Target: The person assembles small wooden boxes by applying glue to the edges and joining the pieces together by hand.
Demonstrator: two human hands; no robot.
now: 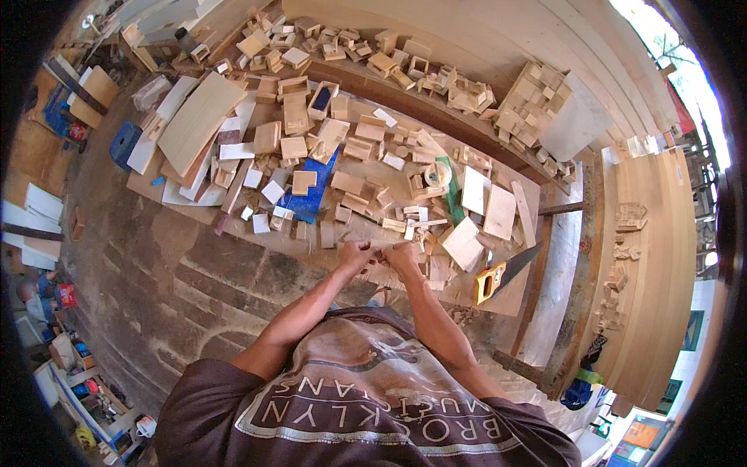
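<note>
My left hand [356, 258] and my right hand [402, 258] are close together over the front edge of the worktable, fingers curled in. Between the fingertips spans a small pale strip [380, 244], which looks like wood; the fingers mostly cover it. Just beyond lie small wood blocks [342, 213] and thin sticks. To the right of my right hand are a square pale board [464, 244] and a handsaw [490, 282] with a yellow handle, its dark blade pointing away to the right.
Wooden blocks and small box shapes cover the worktable [296, 113]. A blue sheet [311, 187] lies among them; a roll of tape [436, 178] sits farther right. Larger boards [201, 121] are stacked at left. A plank bench [650, 257] stands at right. Another person [35, 292] is at far left.
</note>
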